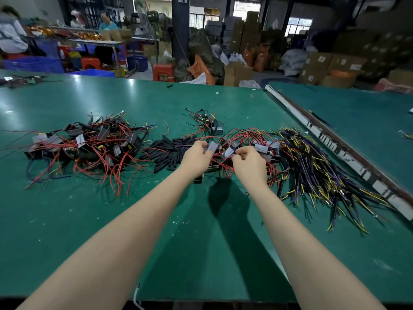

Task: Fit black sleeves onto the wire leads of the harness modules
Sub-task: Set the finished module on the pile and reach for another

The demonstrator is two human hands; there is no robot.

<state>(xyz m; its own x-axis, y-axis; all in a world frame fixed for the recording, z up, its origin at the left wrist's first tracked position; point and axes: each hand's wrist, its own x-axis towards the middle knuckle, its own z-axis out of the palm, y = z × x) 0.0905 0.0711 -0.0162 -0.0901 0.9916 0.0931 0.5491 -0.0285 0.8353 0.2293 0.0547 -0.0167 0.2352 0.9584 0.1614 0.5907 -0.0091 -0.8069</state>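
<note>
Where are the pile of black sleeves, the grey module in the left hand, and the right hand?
Pile of black sleeves [166, 153]: head view, middle of the heap.
Grey module [212, 146]: head view, its flat face above the fingers.
Right hand [249, 163]: head view, back of the hand.

Green counter [89, 220] in front, second green counter [362, 121] at right, metal strip [330, 139] along the gap between them. Beyond the far edge: red stool [163, 72], blue crates [33, 64], orange bags [201, 68], white sacks [292, 60], stacked cardboard boxes [324, 63], dark pillar [180, 27]. Far left, work table [98, 42] with seated people [107, 24], blurred.
</note>
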